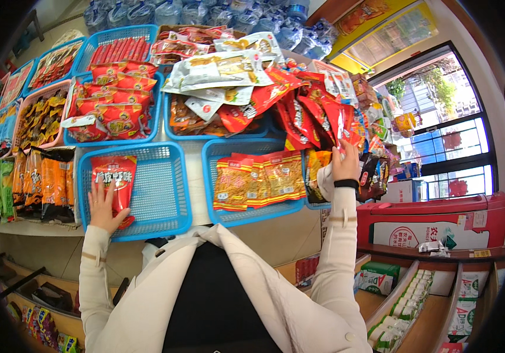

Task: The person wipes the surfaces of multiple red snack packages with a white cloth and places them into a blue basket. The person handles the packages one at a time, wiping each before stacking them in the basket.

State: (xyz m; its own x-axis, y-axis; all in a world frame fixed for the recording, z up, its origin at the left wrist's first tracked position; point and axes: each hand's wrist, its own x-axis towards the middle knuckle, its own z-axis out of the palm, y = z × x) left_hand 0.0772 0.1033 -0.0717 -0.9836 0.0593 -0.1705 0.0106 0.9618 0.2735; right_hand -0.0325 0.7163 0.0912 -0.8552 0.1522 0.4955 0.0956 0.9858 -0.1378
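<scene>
My left hand (105,209) lies with fingers spread over the lower left part of a red snack bag (120,174), its thumb near the bag's right edge. That bag lies at the left of a blue plastic basket (160,189), whose mesh floor shows on the right. At the right, my right hand (346,164) pinches the lower end of a red snack bag (338,119). More red bags (303,125) lean in a heap beside it. Partly behind my right wrist is a pale item (325,183) that I cannot identify.
A blue basket (208,216) of yellow-and-red noodle snack packets (263,181) stands between my hands. White snack pouches (217,70) are piled behind it. Baskets of red packets (116,106) and orange packets (49,185) flank the left. Wooden shelves (429,317) run behind at the right.
</scene>
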